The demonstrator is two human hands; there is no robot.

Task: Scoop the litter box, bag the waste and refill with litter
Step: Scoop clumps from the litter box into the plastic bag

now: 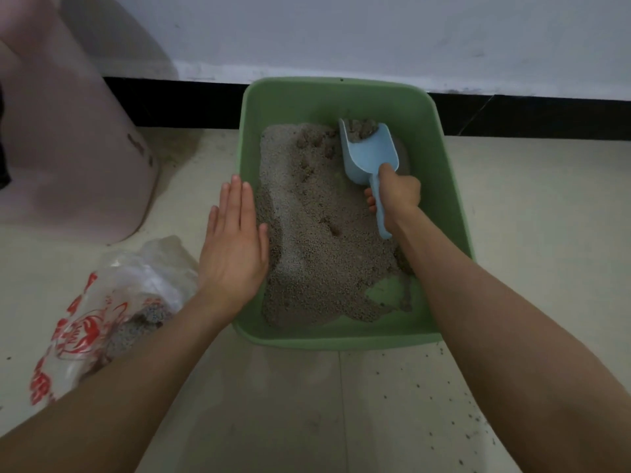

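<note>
in the green litter box [447, 186], right hand [397, 194] fingers clamp a clump-filled scoop [368, 148]; left hand [235, 247] flat, fingers together.

Single head view only, nothing to overlap with. My camera sits above, looks forward and steeply down at floor [297, 404]. Close range: both forearms enter from bottom corners, green tray [454, 213] fills centre. Wall [341, 32] and dark skirting [177, 104] cross top. Wide lens bends edges.

Left hand [234, 247] flat, right hand [397, 196] fisted
</note>
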